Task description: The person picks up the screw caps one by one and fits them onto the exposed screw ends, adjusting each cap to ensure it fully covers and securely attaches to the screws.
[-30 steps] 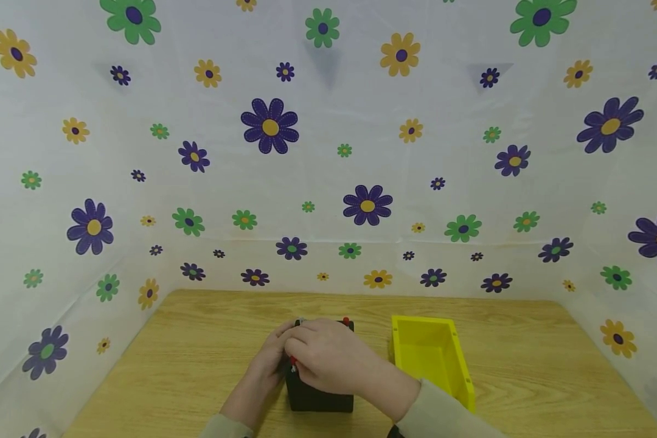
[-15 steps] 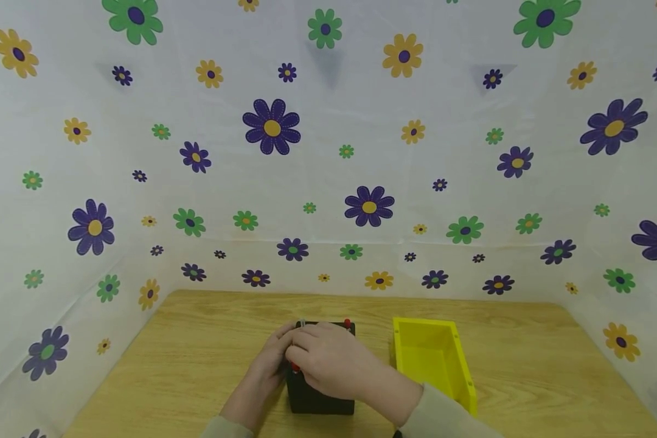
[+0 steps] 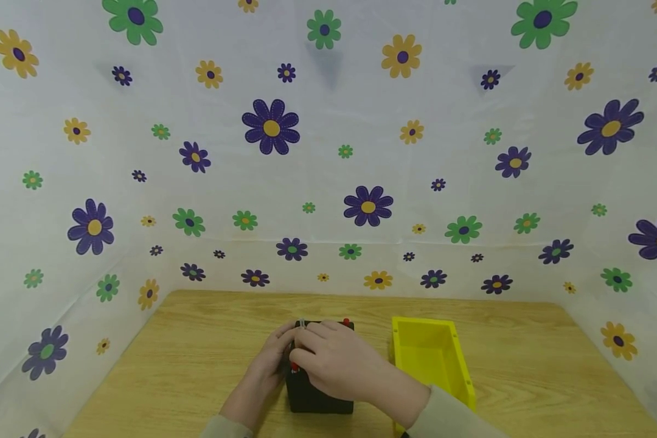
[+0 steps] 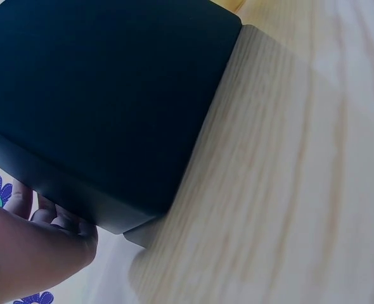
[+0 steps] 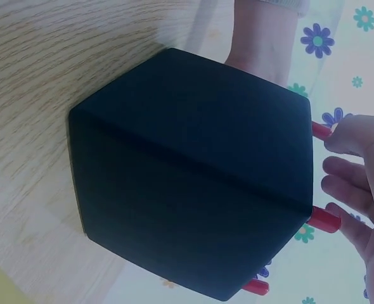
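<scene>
A black box (image 3: 320,392) stands on the wooden table. My left hand (image 3: 268,359) holds its left side, fingers bent against it near the top edge, as the left wrist view also shows. Red pegs stick up from the top corners: one at the far right (image 3: 347,322), one at the near left (image 3: 294,367), another at the near right (image 5: 324,220). A small silvery piece (image 3: 302,324) shows at the far left corner. My right hand (image 3: 336,362) lies over the top with fingers bent, thumb beside the near-left peg. I cannot tell whether it pinches anything; its fingertips are partly hidden.
To the right of the box sits a yellow open bin (image 3: 462,356), its near end behind my right sleeve (image 3: 449,417). Wooden tabletop (image 3: 208,328) extends around both. White flowered sheeting (image 3: 328,170) encloses the table at the back and sides.
My right thumb and fingertips have shifted slightly right and away from the box's left edge. The left hand, box and bin stay in place.
</scene>
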### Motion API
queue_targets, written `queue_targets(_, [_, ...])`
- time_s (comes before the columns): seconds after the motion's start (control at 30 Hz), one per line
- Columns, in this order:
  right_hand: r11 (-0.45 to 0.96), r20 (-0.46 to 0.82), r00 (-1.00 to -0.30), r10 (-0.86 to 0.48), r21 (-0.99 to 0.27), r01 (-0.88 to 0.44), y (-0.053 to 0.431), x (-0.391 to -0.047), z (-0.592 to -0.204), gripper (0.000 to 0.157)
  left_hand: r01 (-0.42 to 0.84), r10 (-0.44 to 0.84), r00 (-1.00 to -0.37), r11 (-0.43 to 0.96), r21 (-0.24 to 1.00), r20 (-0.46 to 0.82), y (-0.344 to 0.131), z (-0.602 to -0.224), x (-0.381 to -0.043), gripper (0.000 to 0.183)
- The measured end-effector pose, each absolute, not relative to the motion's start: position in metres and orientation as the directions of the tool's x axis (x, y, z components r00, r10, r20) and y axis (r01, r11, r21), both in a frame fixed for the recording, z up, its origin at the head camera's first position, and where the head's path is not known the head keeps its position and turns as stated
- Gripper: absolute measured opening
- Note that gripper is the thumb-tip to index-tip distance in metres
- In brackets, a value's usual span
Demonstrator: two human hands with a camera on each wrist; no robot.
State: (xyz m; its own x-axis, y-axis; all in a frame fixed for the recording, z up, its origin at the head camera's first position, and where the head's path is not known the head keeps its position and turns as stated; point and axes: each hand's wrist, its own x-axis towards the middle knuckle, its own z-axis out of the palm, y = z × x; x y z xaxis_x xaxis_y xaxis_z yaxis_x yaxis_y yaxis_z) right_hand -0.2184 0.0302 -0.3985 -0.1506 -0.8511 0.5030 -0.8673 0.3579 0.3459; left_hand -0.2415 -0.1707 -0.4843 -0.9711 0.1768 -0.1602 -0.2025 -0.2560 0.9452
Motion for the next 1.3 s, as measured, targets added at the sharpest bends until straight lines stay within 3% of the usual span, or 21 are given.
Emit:
queue_targets(0.5, [0.367, 0.428, -0.225, -0.875, 0.287, -0.885, 0.033, -0.215, -0.397, 0.017, -0.227, 0.249, -0.956, -0.279, 0.933, -0.158, -0.178, -0.486, -0.242, 0.019])
queue_targets(0.9, [0.368, 0.372, -0.242, -0.896, 0.315, -0.875, 0.037, -0.213, -0.396, 0.025, -0.073, 0.451, -0.891, -0.236, 0.969, 0.043, -0.194, -0.490, -0.239, 0.032])
queue_targets(1.3, [0.368, 0.322, -0.267, -0.908, 0.310, -0.877, 0.042, -0.210, -0.394, 0.033, -0.060, 0.455, -0.890, -0.191, 0.980, 0.034, -0.198, -0.489, -0.233, 0.037])
